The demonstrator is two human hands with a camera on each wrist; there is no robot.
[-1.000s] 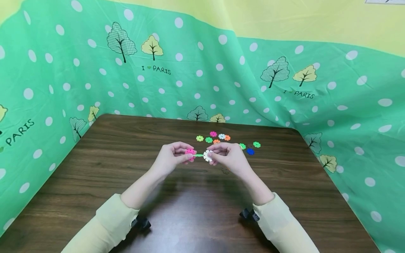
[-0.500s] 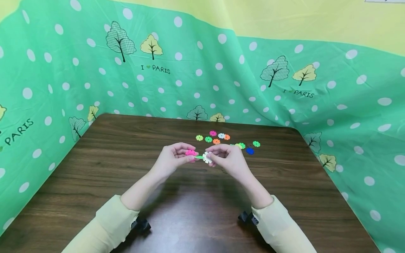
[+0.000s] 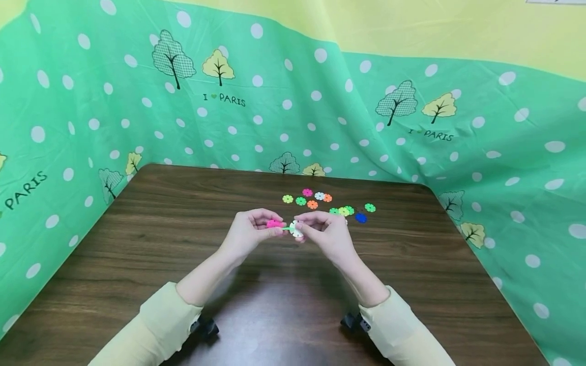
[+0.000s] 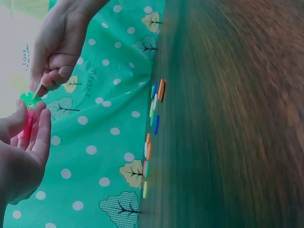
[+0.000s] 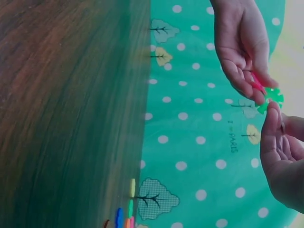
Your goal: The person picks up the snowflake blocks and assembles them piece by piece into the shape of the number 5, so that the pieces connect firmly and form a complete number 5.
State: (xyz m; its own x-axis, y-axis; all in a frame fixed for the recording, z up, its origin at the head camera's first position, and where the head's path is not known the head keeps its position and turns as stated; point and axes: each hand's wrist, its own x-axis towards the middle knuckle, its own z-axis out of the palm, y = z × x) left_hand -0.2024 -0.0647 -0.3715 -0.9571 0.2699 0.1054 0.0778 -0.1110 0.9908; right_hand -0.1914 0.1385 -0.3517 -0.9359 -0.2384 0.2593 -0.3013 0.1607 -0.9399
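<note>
My left hand (image 3: 247,233) pinches a pink notched plastic disc (image 3: 274,223) between thumb and fingers. A green notched disc (image 5: 274,99) is joined to the pink one and appears edge-on in the head view. On its other side sits a white notched disc (image 3: 294,230), pinched by my right hand (image 3: 328,235) with its thumb on the face. The left wrist view shows the green disc's face, with the white disc as a thin edge at its rim. Both hands hold the linked discs above the table, fingertips close together.
Past the hands, several loose notched discs lie on the dark wooden table (image 3: 183,203), among them a blue disc (image 3: 361,218), a yellow-green disc (image 3: 287,199) and a pink disc (image 3: 307,192). A green dotted curtain (image 3: 256,127) hangs behind the table.
My right hand has shifted slightly left, bringing the white disc nearer the pink one and turning it. More discs behind that hand now show. The left hand stays nearly in place; the pink disc has tilted.
</note>
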